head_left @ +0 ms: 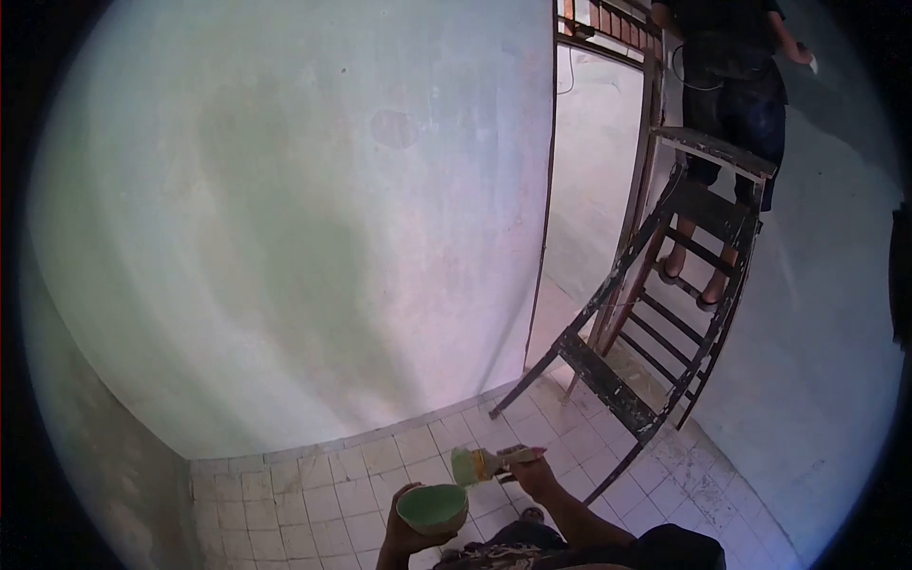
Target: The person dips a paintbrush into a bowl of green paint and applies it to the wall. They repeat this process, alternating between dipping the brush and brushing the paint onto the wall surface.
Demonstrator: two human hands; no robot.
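Note:
At the bottom centre my left hand [404, 534] is closed around a bowl [433, 507] whose inside is pale green. Just right of the bowl, my right hand [528, 473] grips the handle of a wide paintbrush [469, 465]. Green paint covers the bristles, which point left and sit just above the bowl's right rim. Brush and bowl are both held over the white tiled floor [304, 494].
A pale green, patchy wall [313, 237] stands ahead. To the right, a dark wooden ladder [617, 394] stands by a doorway [594, 180]. On it is another person [731, 95], one hand near the right wall [817, 285].

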